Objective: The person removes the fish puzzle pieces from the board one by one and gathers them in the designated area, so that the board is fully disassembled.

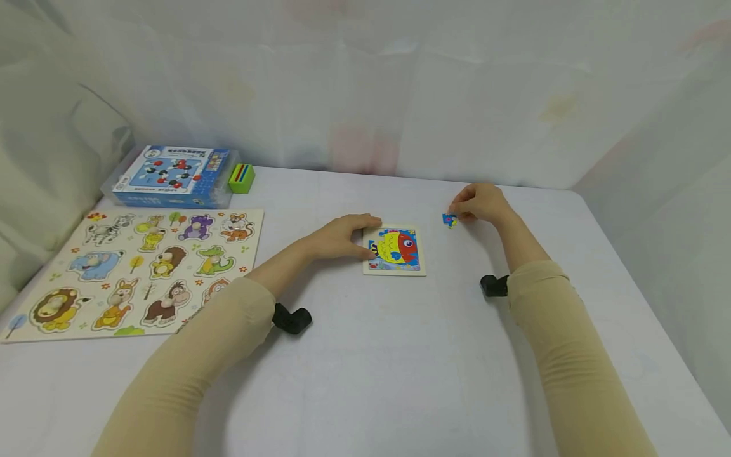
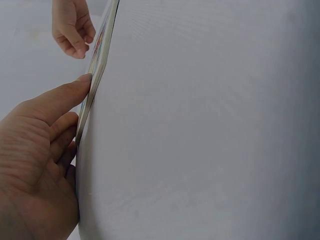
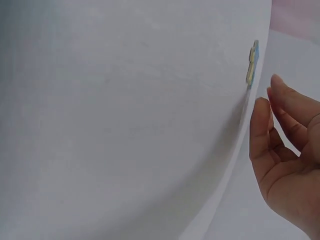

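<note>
The left hand (image 1: 337,238) gripped the fish puzzle (image 1: 398,250); to its right, the right hand (image 1: 483,202), empty, loosely curled, hung near small pieces (image 1: 448,219). Piece-picking seemed in hand, calling for a neat pinch.

On the table (image 1: 388,349), the fish puzzle (image 1: 394,273) lies between the left hand (image 1: 337,238) and loose pieces (image 1: 450,220) beside the right hand (image 1: 481,202), with the animal board (image 1: 185,270) farther left, the box (image 1: 171,178) behind that board, and the block (image 1: 242,179) right of the box.
</note>
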A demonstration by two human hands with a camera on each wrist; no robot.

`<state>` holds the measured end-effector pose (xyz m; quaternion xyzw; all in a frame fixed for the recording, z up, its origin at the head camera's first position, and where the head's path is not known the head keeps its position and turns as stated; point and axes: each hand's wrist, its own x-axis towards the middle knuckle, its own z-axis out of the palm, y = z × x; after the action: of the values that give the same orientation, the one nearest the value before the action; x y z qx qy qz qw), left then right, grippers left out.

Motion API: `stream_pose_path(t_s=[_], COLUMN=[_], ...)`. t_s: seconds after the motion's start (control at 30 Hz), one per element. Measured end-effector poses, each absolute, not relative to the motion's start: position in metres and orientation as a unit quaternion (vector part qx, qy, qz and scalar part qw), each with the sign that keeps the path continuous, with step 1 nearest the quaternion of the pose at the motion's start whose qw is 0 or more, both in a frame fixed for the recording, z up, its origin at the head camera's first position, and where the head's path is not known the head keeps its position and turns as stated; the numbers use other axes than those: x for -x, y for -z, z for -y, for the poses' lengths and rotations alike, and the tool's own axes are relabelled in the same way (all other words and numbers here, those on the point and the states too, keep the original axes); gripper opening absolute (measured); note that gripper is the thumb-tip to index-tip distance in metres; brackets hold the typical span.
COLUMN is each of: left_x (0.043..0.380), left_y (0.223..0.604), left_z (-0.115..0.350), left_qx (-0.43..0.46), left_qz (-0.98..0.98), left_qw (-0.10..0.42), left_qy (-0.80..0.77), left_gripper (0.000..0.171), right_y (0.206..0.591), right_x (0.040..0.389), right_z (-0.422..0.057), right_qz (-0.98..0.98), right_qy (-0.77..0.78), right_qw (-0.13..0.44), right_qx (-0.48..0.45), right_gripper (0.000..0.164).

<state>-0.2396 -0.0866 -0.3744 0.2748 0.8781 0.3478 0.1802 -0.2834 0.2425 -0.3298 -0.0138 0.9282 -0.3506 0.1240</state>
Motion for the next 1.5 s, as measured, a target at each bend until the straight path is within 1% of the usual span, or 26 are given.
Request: stream_pose_path(t_s=[0.13, 0.27, 0.43, 0.67, 0.83, 1.17, 1.5], left_x=[0.240, 0.240, 0.239, 0.239, 0.240, 0.242, 0.241], left_y=[0.375, 0.375, 0.375, 0.375, 0.375, 0.376, 0.374], left_z=[0.087, 0.088, 0.088, 0.087, 0.088, 0.089, 0.087], left_qx=[-0.275, -0.276, -0.276, -0.273, -0.276, -0.293, -0.295], left_qz=[-0.878, -0.878, -0.876, -0.878, -0.878, -0.872, -0.872], left_qw=[0.179, 0.178, 0.179, 0.180, 0.178, 0.176, 0.172], left_qy=[-0.349, -0.349, -0.353, -0.350, -0.348, -0.351, -0.351], left_gripper=[0.074, 0.074, 0.074, 0.074, 0.074, 0.073, 0.072], right_y=[0.326, 0.322, 0.321, 0.322, 0.324, 0.328, 0.330], right_x=[0.283, 0.281, 0.277, 0.270, 0.266, 0.264, 0.260], right_z=[-0.236, -0.221, -0.199, -0.173, -0.159, -0.146, -0.143], right_qz=[-0.925, -0.920, -0.917, -0.908, -0.903, -0.899, -0.897], right_qy=[0.365, 0.376, 0.374, 0.365, 0.357, 0.340, 0.317], right_qw=[0.099, 0.101, 0.119, 0.162, 0.181, 0.199, 0.213], right_qx=[0.027, 0.046, 0.078, 0.129, 0.156, 0.193, 0.222], right_gripper=[0.028, 0.026, 0.024, 0.024, 0.022, 0.021, 0.019])
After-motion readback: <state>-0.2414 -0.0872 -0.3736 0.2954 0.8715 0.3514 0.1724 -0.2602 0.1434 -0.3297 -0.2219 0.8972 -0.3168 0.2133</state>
